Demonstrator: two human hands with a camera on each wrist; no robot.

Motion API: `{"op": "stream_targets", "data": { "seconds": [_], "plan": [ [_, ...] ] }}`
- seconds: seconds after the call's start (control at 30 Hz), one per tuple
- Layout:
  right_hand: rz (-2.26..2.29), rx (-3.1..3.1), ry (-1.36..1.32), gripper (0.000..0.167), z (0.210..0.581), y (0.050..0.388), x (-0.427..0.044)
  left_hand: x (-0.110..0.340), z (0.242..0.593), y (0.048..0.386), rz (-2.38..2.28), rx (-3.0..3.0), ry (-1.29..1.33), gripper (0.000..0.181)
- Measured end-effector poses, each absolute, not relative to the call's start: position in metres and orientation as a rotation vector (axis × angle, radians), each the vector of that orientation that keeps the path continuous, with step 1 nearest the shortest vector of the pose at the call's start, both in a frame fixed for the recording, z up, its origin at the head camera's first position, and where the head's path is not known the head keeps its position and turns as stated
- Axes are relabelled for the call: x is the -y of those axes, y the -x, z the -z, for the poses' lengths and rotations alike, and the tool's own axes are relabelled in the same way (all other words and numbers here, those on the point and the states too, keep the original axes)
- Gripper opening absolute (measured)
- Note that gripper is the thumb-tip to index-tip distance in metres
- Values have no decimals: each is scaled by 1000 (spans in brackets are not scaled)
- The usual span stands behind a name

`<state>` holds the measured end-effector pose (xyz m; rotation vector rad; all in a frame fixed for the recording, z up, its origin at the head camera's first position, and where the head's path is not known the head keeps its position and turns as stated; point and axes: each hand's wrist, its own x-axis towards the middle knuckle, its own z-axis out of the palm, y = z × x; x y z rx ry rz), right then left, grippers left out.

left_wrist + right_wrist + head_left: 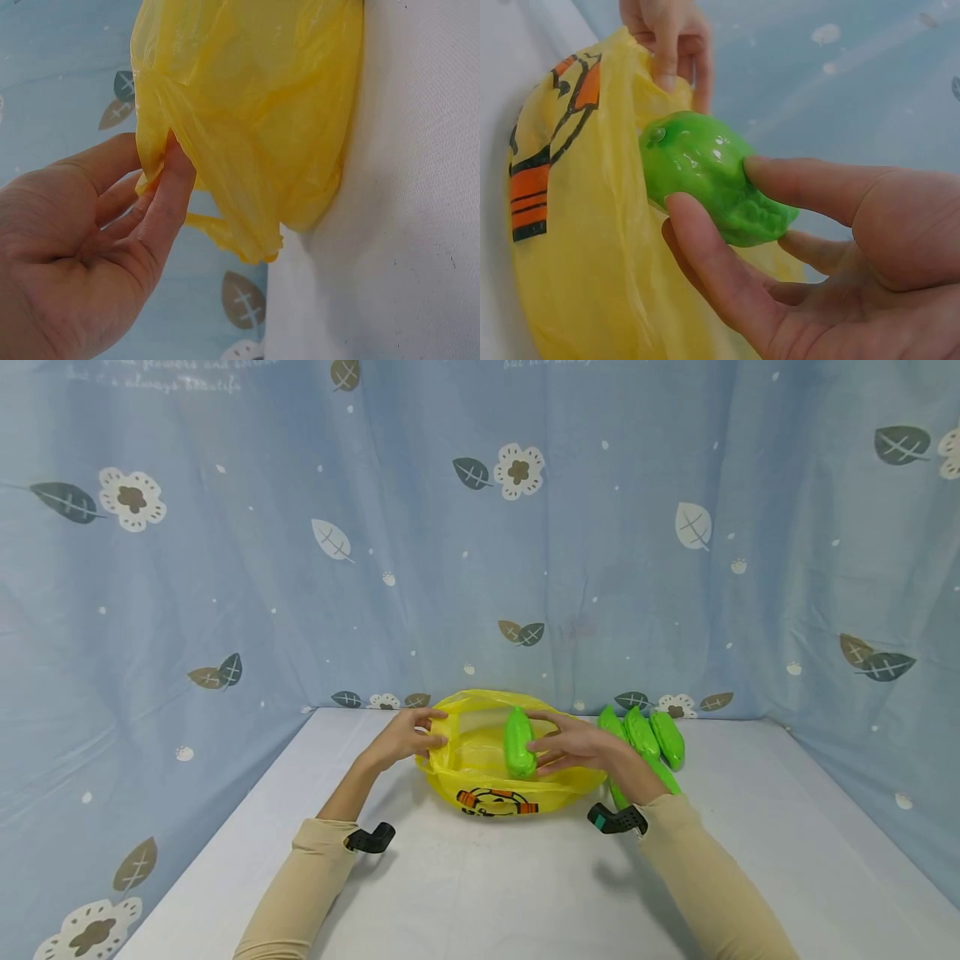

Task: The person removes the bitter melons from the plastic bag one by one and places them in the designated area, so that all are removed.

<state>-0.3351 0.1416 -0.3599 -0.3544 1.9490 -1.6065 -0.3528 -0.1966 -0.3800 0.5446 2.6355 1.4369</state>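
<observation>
A yellow plastic bag with a black-and-orange cartoon print lies on the table with its mouth spread wide. My left hand holds the left part of its rim; the left wrist view shows the thin film caught between thumb and fingers. Over the bag's mouth, my right hand grips a shiny green, elongated vegetable-like piece between thumb and fingers. Up close in the right wrist view, that green piece has a small nub at its near end and a bumpy, glossy skin.
Several similar green pieces lie on the white table right of the bag, some partly behind the right forearm. A blue patterned curtain hangs behind the table and along its sides. Each wrist wears a small black camera.
</observation>
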Motion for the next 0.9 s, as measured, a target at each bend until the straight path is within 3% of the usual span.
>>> {"op": "stream_targets", "data": {
  "seconds": [0.9],
  "plan": [
    [1590,-2022,465,80,356,325,-192,198,380,356,-1427,-2639,-561,51]
  ]
}}
